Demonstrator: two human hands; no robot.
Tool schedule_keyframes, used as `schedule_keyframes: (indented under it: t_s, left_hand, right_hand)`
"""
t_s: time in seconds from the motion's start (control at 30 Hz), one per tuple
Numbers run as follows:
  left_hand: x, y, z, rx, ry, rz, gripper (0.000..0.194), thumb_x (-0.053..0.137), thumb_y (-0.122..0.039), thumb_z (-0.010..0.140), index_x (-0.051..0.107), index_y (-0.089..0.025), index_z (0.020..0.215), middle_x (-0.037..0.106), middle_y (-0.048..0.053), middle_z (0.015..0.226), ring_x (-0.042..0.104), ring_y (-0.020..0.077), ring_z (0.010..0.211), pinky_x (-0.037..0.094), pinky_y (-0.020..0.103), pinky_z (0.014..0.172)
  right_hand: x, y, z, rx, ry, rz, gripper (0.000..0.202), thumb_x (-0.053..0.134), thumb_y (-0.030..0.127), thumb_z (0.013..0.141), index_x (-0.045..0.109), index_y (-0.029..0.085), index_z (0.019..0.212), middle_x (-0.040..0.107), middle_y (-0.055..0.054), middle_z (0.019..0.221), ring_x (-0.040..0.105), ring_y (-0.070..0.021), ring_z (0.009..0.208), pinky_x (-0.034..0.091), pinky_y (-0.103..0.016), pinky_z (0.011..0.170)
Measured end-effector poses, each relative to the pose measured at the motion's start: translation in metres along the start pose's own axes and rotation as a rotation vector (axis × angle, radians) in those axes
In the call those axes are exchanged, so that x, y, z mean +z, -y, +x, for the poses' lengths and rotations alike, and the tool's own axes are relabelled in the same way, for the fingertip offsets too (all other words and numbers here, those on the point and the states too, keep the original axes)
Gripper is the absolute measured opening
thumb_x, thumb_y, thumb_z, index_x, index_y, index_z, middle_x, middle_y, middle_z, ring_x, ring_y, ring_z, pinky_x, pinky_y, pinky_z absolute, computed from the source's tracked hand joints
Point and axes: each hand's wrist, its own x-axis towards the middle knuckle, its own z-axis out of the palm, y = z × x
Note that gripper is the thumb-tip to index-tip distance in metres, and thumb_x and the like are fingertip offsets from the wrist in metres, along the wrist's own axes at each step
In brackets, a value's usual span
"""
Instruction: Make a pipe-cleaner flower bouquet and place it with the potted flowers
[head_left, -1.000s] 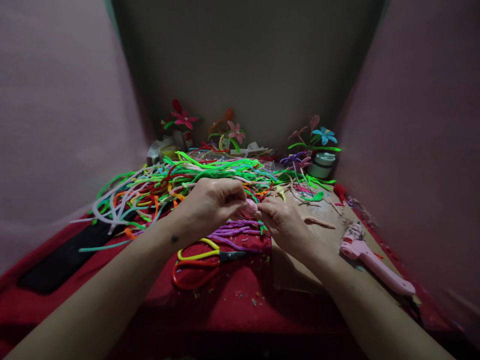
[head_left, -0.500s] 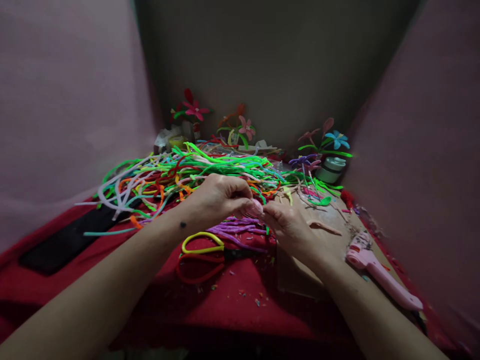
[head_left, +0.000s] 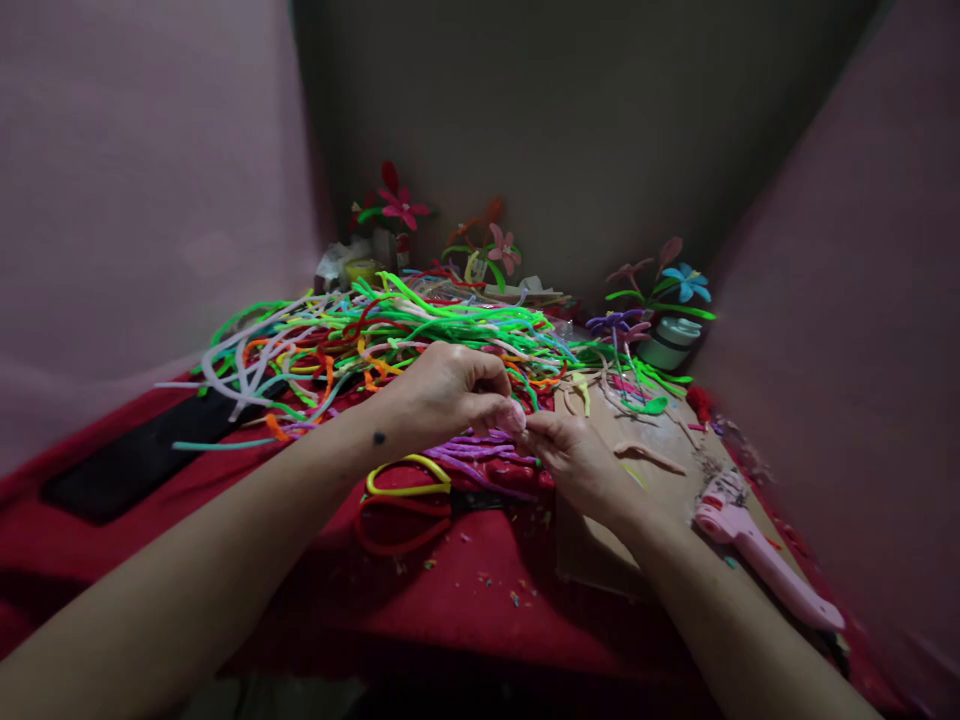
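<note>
A small pale pink piece of fuzzy pipe cleaner (head_left: 512, 416) is held between my two hands above the middle of the table. The thumb and forefinger of my left hand (head_left: 459, 392) pinch it from the left. At its right end, the fingertips of my right hand (head_left: 571, 452) are pressed together on it. Part of the piece is hidden by the fingers, so its full shape does not show. Purple pipe cleaners (head_left: 472, 455) lie just below the hands, beside scissors (head_left: 409, 475) with one yellow and one red handle loop.
Behind the hands spreads a heap of coloured pipe cleaners (head_left: 457, 325). A pink glue gun (head_left: 769, 560) lies on cardboard (head_left: 600, 550) at right. At left is a flat black object (head_left: 135, 460). Pipe-cleaner flowers (head_left: 686, 282) and a lidded jar (head_left: 670, 343) stand at the back.
Both hands stay close together on the pink piece, which has turned slightly and shows more upright between the fingertips. The whole view has shifted a little.
</note>
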Motion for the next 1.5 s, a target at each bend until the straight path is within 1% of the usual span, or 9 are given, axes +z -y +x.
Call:
schedule_keyframes:
  t_s: [0.17, 0.27, 0.33, 0.47, 0.63, 0.77, 0.93, 1.3, 1.5]
  left_hand:
    - [0.000, 0.002, 0.000, -0.034, 0.022, -0.085, 0.017, 0.067, -0.028, 0.072, 0.070, -0.011, 0.073, 0.066, 0.002, 0.062, 0.060, 0.0106, 0.059, 0.045, 0.019, 0.053]
    - [-0.001, 0.004, 0.001, -0.049, 0.038, -0.170, 0.018, 0.066, -0.028, 0.073, 0.070, -0.011, 0.074, 0.067, 0.003, 0.063, 0.061, 0.0110, 0.059, 0.046, 0.019, 0.054]
    - [-0.002, 0.007, 0.001, -0.029, 0.030, -0.218, 0.017, 0.062, -0.026, 0.076, 0.070, -0.011, 0.077, 0.067, 0.003, 0.064, 0.061, 0.0108, 0.058, 0.047, 0.019, 0.053]
    - [-0.004, 0.013, 0.004, -0.010, -0.013, -0.390, 0.023, 0.058, -0.027, 0.078, 0.067, -0.013, 0.095, 0.064, 0.000, 0.065, 0.060, 0.0106, 0.053, 0.049, 0.020, 0.048]
    - [-0.003, 0.012, 0.003, -0.057, 0.070, -0.620, 0.035, 0.064, -0.026, 0.075, 0.060, -0.015, 0.108, 0.061, 0.000, 0.067, 0.058, 0.0099, 0.053, 0.044, 0.018, 0.044]
    - [0.006, 0.010, 0.003, -0.067, 0.141, -0.710, 0.033, 0.064, -0.024, 0.075, 0.060, -0.015, 0.106, 0.063, 0.001, 0.074, 0.051, 0.0065, 0.051, 0.039, 0.016, 0.042]
    - [0.016, 0.013, 0.004, -0.043, 0.140, -0.714, 0.020, 0.063, -0.028, 0.077, 0.063, -0.013, 0.091, 0.063, 0.002, 0.072, 0.048, 0.0049, 0.049, 0.038, 0.017, 0.044]
    - [0.016, 0.010, 0.002, 0.001, 0.119, -0.626, 0.019, 0.061, -0.031, 0.078, 0.065, -0.013, 0.082, 0.061, 0.000, 0.063, 0.048, 0.0055, 0.048, 0.038, 0.017, 0.044]
    - [0.015, 0.007, 0.000, 0.009, 0.115, -0.585, 0.020, 0.058, -0.031, 0.080, 0.065, -0.012, 0.081, 0.061, 0.001, 0.063, 0.047, 0.0057, 0.047, 0.036, 0.017, 0.044]
  right_hand:
    - [0.003, -0.007, -0.002, -0.052, -0.077, -0.266, 0.026, 0.042, 0.024, 0.087, 0.047, 0.017, 0.062, 0.041, 0.002, 0.061, 0.036, -0.0107, 0.058, 0.025, -0.024, 0.055]
    - [0.003, -0.008, -0.002, -0.072, -0.134, -0.246, 0.025, 0.042, 0.023, 0.086, 0.048, 0.017, 0.062, 0.041, 0.002, 0.059, 0.035, -0.0108, 0.057, 0.024, -0.025, 0.055]
    - [0.002, -0.006, -0.001, -0.044, -0.137, -0.092, 0.028, 0.044, 0.028, 0.085, 0.048, 0.017, 0.060, 0.041, 0.002, 0.057, 0.035, -0.0107, 0.056, 0.025, -0.025, 0.054]
    - [-0.003, -0.002, -0.002, 0.148, -0.005, 0.448, 0.033, 0.055, 0.043, 0.080, 0.053, 0.016, 0.062, 0.044, 0.003, 0.056, 0.034, -0.0074, 0.049, 0.024, -0.022, 0.047]
    - [-0.003, -0.002, -0.005, 0.284, 0.101, 0.871, 0.029, 0.065, 0.041, 0.074, 0.055, 0.015, 0.066, 0.046, 0.005, 0.051, 0.023, -0.0025, 0.036, 0.010, -0.021, 0.037]
    - [0.002, 0.001, -0.008, 0.276, 0.091, 0.893, 0.029, 0.065, 0.042, 0.074, 0.060, 0.014, 0.071, 0.052, 0.003, 0.056, 0.024, -0.0019, 0.037, 0.010, -0.021, 0.036]
    - [0.003, 0.005, -0.011, 0.285, 0.092, 0.814, 0.031, 0.060, 0.044, 0.079, 0.060, 0.014, 0.069, 0.043, 0.006, 0.051, 0.024, -0.0019, 0.038, 0.010, -0.021, 0.038]
    - [0.002, 0.002, -0.016, 0.265, 0.116, 0.809, 0.032, 0.061, 0.045, 0.078, 0.060, 0.014, 0.074, 0.048, 0.004, 0.058, 0.029, -0.0033, 0.044, 0.015, -0.021, 0.043]
    - [0.001, 0.002, -0.016, 0.272, 0.136, 0.844, 0.029, 0.063, 0.040, 0.077, 0.055, 0.015, 0.064, 0.047, 0.005, 0.055, 0.028, -0.0032, 0.041, 0.015, -0.021, 0.040]
